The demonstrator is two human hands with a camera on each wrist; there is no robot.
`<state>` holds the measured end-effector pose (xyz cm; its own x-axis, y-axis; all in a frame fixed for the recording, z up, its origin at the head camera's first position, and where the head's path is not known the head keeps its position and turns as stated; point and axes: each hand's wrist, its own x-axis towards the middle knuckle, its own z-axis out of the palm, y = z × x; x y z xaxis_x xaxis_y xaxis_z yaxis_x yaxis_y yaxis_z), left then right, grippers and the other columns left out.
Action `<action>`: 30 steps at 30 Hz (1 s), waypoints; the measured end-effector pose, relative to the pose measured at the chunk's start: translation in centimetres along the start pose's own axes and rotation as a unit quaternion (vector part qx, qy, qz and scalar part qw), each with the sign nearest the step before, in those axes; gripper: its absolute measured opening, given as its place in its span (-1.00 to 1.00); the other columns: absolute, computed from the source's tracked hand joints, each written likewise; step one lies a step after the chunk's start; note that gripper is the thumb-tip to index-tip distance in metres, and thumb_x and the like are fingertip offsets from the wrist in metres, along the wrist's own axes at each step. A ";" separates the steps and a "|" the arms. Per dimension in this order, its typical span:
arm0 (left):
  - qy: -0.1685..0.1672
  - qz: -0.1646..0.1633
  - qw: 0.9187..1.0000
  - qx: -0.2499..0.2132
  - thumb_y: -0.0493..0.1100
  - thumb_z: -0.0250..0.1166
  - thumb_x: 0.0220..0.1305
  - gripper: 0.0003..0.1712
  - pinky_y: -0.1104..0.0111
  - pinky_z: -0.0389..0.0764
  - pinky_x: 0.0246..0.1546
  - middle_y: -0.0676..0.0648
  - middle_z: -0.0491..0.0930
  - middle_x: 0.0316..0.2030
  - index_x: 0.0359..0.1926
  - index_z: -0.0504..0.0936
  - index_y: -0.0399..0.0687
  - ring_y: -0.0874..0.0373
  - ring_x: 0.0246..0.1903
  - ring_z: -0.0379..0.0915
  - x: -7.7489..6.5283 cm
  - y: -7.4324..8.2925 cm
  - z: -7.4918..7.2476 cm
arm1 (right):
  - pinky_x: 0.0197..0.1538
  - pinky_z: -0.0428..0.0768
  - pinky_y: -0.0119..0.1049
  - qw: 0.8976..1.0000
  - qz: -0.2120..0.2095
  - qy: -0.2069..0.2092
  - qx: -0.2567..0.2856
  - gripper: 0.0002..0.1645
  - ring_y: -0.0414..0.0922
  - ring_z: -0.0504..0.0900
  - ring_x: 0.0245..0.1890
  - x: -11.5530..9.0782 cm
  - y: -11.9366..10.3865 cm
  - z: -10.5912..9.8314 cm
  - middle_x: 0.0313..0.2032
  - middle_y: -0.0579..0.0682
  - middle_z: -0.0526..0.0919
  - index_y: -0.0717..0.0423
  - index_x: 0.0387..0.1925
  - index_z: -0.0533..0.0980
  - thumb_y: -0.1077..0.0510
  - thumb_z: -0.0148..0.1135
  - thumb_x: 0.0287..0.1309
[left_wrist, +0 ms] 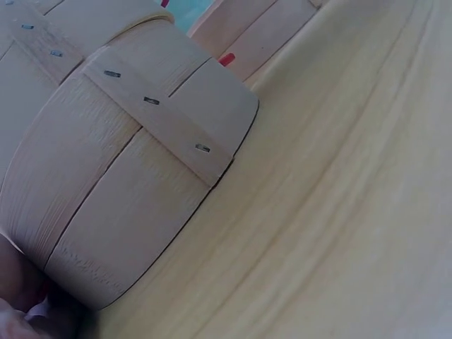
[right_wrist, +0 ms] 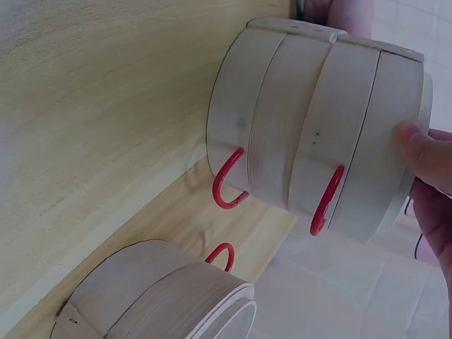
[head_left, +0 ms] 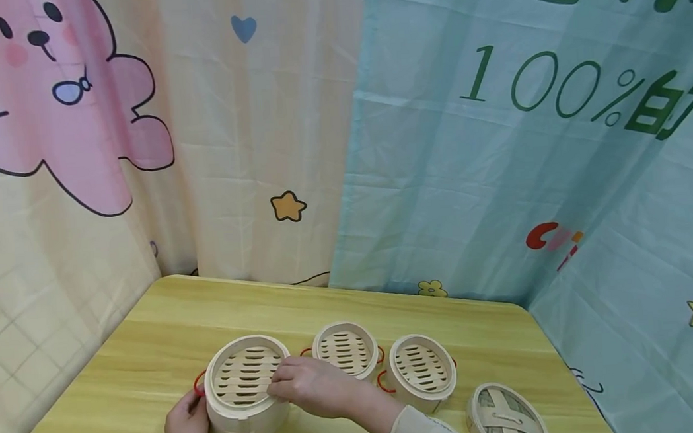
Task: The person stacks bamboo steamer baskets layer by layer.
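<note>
A stack of two round bamboo steamer baskets (head_left: 246,424), with slatted tops and red side handles, stands at the left of the table. My right hand (head_left: 318,385) holds the upper basket (right_wrist: 371,141) by its right rim, thumb (right_wrist: 417,145) on the outer wall and fingers over the edge. At the stack's left side, below a red handle (head_left: 198,383), my left hand (head_left: 186,426) grips the lower basket (left_wrist: 134,212) low down. Its fingers (left_wrist: 14,318) are mostly hidden behind the wall, close to a bit of red.
Two smaller steamer baskets with red handles stand to the right, one farther back (head_left: 345,352) and one nearer (head_left: 424,371). A round woven lid (head_left: 506,417) lies at the front right. The wooden table (head_left: 151,334) meets printed curtains (head_left: 259,149) behind.
</note>
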<state>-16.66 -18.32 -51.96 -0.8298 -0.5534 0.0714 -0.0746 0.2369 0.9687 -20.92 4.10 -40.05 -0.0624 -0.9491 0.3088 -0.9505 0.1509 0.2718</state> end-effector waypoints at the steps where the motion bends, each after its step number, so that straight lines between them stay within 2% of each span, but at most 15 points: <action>1: -0.002 -0.001 1.000 0.004 -0.42 0.10 0.22 -0.70 0.76 0.33 -0.43 -0.48 0.47 -0.09 -0.06 0.48 -0.58 0.49 -0.39 0.43 0.0 -0.1 0.0 | 0.14 0.25 -0.57 1.000 0.000 0.006 0.005 -0.84 -0.26 0.48 -0.11 -0.1 0.0 -0.1 -0.22 -0.17 0.60 0.03 -0.22 0.61 0.19 0.23 0.12; 7: -0.009 0.002 1.000 0.020 -0.40 0.10 0.22 -0.69 0.77 0.31 -0.41 -0.47 0.48 -0.09 -0.05 0.47 -0.57 0.54 -0.39 0.39 0.2 -0.3 -0.5 | 0.13 0.27 -0.56 0.999 0.021 0.036 0.013 -0.79 -0.24 0.49 -0.12 -1.4 0.4 -1.7 -0.23 -0.16 0.60 0.05 -0.23 0.61 0.24 0.32 0.02; 10: -0.005 -0.004 1.000 0.027 -0.39 0.10 0.21 -0.68 0.75 0.31 -0.40 -0.43 0.51 -0.12 -0.04 0.48 -0.56 0.65 -0.42 0.26 0.3 -0.4 -0.8 | 0.11 0.30 -0.54 0.999 0.036 0.027 0.008 -0.76 -0.24 0.49 -0.12 -2.7 0.6 -2.4 -0.24 -0.14 0.60 0.07 -0.23 0.61 0.22 0.35 -0.02; 14: -0.008 -0.031 0.999 0.020 -0.36 0.10 0.20 -0.64 0.69 0.31 -0.37 -0.39 0.54 -0.13 -0.01 0.47 -0.54 0.72 -0.43 0.15 0.4 -0.3 -1.2 | 0.09 0.35 -0.50 0.998 0.067 0.005 0.018 -0.71 -0.23 0.49 -0.13 -5.5 0.2 -3.4 -0.22 -0.14 0.57 0.07 -0.20 0.59 0.13 0.37 -0.03; 15: -0.007 -0.036 0.999 0.015 -0.36 0.10 0.19 -0.64 0.67 0.32 -0.38 -0.35 0.57 -0.18 -0.01 0.47 -0.54 0.71 -0.44 0.16 0.5 -0.3 -1.3 | 0.07 0.36 -0.50 0.997 0.074 -0.003 0.025 -0.70 -0.23 0.50 -0.13 -6.4 0.0 -3.7 -0.22 -0.14 0.57 0.07 -0.19 0.59 0.11 0.36 -0.02; 17: 0.001 -0.049 0.999 -0.006 -0.35 0.12 0.19 -0.64 0.68 0.32 -0.39 -0.13 0.63 -0.29 0.00 0.49 -0.49 0.72 -0.45 0.16 0.6 -0.1 -1.3 | 0.02 0.39 -0.51 0.995 0.086 -0.017 0.048 -0.69 -0.25 0.50 -0.16 -8.2 -0.5 -4.4 -0.22 -0.14 0.56 0.07 -0.19 0.58 0.09 0.36 -0.02; 19: 0.021 -0.063 0.996 -0.063 -0.35 0.14 0.19 -0.71 0.72 0.35 -0.40 0.14 0.63 -0.40 -0.07 0.60 -0.32 0.68 -0.46 0.27 0.7 0.1 -1.3 | -0.05 0.42 -0.55 0.993 0.088 -0.022 0.076 -0.72 -0.27 0.51 -0.20 -10.1 -1.1 -4.9 -0.24 -0.14 0.56 0.07 -0.21 0.58 0.08 0.35 0.00; 21: 0.044 -0.067 0.983 -0.163 -0.37 0.14 0.21 -0.75 0.74 0.40 -0.36 0.32 0.58 -0.47 -0.12 0.65 -0.17 0.60 -0.42 0.40 0.8 0.3 -1.2 | -0.10 0.42 -0.59 0.991 0.086 -0.021 0.103 -0.76 -0.29 0.51 -0.24 -12.2 -1.6 -5.3 -0.27 -0.15 0.56 0.07 -0.23 0.57 0.11 0.34 0.02; 22: 0.055 -0.068 0.972 -0.220 -0.37 0.15 0.22 -0.75 0.73 0.43 -0.33 0.35 0.59 -0.47 -0.13 0.66 -0.13 0.58 -0.38 0.45 0.9 0.4 -1.1 | -0.12 0.42 -0.61 0.989 0.086 -0.017 0.118 -0.78 -0.30 0.50 -0.26 -13.2 -1.8 -5.4 -0.29 -0.15 0.56 0.08 -0.24 0.58 0.13 0.33 0.02; 24: 0.070 -0.061 0.940 -0.329 -0.38 0.17 0.22 -0.76 0.68 0.46 -0.27 0.28 0.63 -0.43 -0.14 0.67 -0.11 0.49 -0.31 0.51 1.2 0.3 -1.1 | -0.16 0.40 -0.65 0.989 0.075 -0.008 0.126 -0.83 -0.33 0.48 -0.30 -15.3 -2.2 -5.5 -0.30 -0.16 0.55 0.07 -0.25 0.57 0.14 0.28 0.08; 26: 0.067 -0.043 0.913 -0.399 -0.36 0.22 0.19 -0.74 0.61 0.48 -0.22 0.15 0.66 -0.35 -0.07 0.62 -0.24 0.39 -0.25 0.55 1.6 -0.1 -1.0 | -0.17 0.38 -0.66 0.990 0.061 0.011 0.129 -0.87 -0.33 0.47 -0.31 -17.5 -2.5 -5.4 -0.31 -0.15 0.54 0.10 -0.26 0.57 0.15 0.21 0.15; 27: 0.063 -0.040 0.907 -0.415 -0.33 0.26 0.16 -0.70 0.58 0.49 -0.20 0.09 0.67 -0.32 -0.05 0.60 -0.29 0.34 -0.22 0.55 1.9 -0.4 -1.0 | -0.18 0.37 -0.67 0.990 0.055 0.020 0.132 -0.86 -0.33 0.46 -0.32 -18.5 -2.7 -5.4 -0.31 -0.14 0.53 0.11 -0.25 0.57 0.15 0.17 0.19; 28: 0.057 -0.039 0.904 -0.422 -0.31 0.29 0.15 -0.65 0.54 0.49 -0.18 0.05 0.67 -0.29 -0.02 0.57 -0.33 0.30 -0.21 0.56 2.3 -0.7 -0.9 | -0.19 0.38 -0.66 0.990 0.047 0.026 0.130 -0.84 -0.32 0.46 -0.32 -19.5 -2.8 -5.3 -0.31 -0.13 0.53 0.12 -0.24 0.56 0.14 0.12 0.23; 29: 0.048 -0.035 0.903 -0.425 -0.28 0.30 0.14 -0.60 0.51 0.49 -0.16 0.01 0.66 -0.26 0.01 0.54 -0.36 0.27 -0.18 0.56 2.7 -0.9 -0.8 | -0.20 0.37 -0.66 0.992 0.036 0.032 0.120 -0.82 -0.32 0.46 -0.33 -20.3 -2.9 -5.3 -0.31 -0.12 0.52 0.11 -0.23 0.55 0.13 0.07 0.27; 30: 0.039 -0.035 0.905 -0.423 -0.25 0.32 0.12 -0.56 0.50 0.49 -0.15 -0.01 0.66 -0.24 0.03 0.52 -0.37 0.25 -0.17 0.55 3.1 -1.2 -0.7 | -0.22 0.36 -0.67 0.988 0.050 0.033 0.140 -0.83 -0.32 0.46 -0.33 -21.2 -3.1 -5.3 -0.31 -0.13 0.52 0.11 -0.22 0.54 0.16 0.05 0.28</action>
<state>-18.75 -20.88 -52.69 -0.7953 -0.6061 -0.0136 0.3514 -0.4791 0.8043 -15.04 25.18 -42.61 -0.1486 -0.9117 0.3830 -0.9882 0.1514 -0.0229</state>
